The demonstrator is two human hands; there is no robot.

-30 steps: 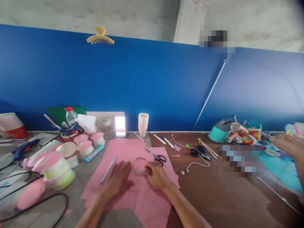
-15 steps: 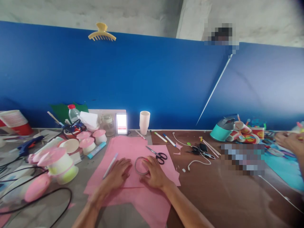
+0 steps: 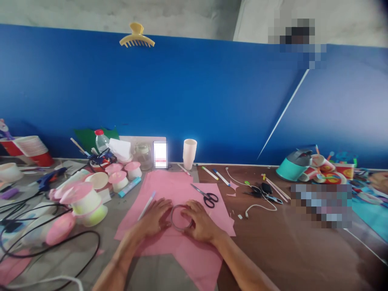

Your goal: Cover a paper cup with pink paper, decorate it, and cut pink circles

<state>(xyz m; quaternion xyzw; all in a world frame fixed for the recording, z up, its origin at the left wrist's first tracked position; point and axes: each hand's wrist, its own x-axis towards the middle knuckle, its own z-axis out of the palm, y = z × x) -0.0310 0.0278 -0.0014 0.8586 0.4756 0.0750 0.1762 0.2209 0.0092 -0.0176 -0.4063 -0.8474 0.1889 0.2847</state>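
Observation:
A thin grey ring is over the pink paper, with pink showing through its middle. My right hand grips the ring's right side between thumb and curved fingers. On the paper to its left, my left hand lies with fingers stretched out, its fingertips close to the ring's left edge. Whether they touch the ring I cannot tell. Black-handled scissors lie on the paper beyond my right hand. A white pen rests beside my left hand.
Pink-and-white paper cup crafts and black cables crowd the left side. A lit phone and stacked white cups stand at the back. Keys, markers and a white cord lie to the right.
My left hand has come closer to the ring. The fingers of my right hand have shifted from over the ring to its right side. The view has turned slightly left.

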